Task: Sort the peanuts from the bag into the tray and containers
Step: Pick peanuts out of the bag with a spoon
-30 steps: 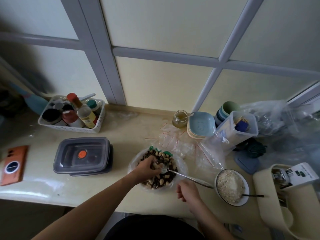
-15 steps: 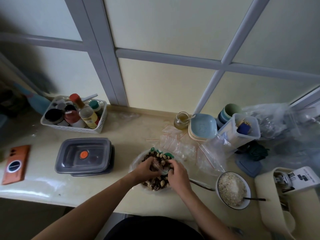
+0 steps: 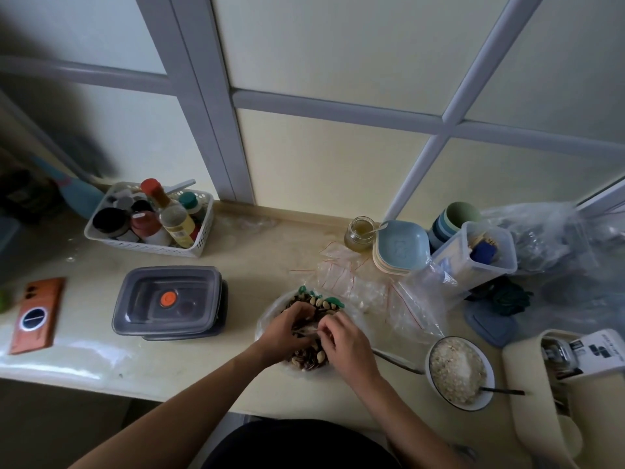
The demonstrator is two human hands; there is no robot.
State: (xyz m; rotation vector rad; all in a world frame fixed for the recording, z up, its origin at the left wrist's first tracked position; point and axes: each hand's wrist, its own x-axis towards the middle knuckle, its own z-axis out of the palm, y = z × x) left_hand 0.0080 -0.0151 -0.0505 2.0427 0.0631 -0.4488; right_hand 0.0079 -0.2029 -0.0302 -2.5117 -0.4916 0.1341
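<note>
Fingers (image 3: 329,325) of left hand (image 3: 287,330) and right hand (image 3: 349,345) pinch a pale scrap (image 3: 309,330) above the peanuts (image 3: 318,302); a jerk could scatter them.

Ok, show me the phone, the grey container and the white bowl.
Phone (image 3: 37,316): head view, middle of its orange back.
Container (image 3: 167,299): head view, centre of the grey lid.
Bowl (image 3: 473,405): head view, near side of the white rim.

On the desk (image 3: 257,262), the lidded box (image 3: 167,299) lies left of the peanuts (image 3: 309,359), the bowl (image 3: 477,401) right, the basket (image 3: 148,246) behind the box, the phone (image 3: 35,316) far left.
</note>
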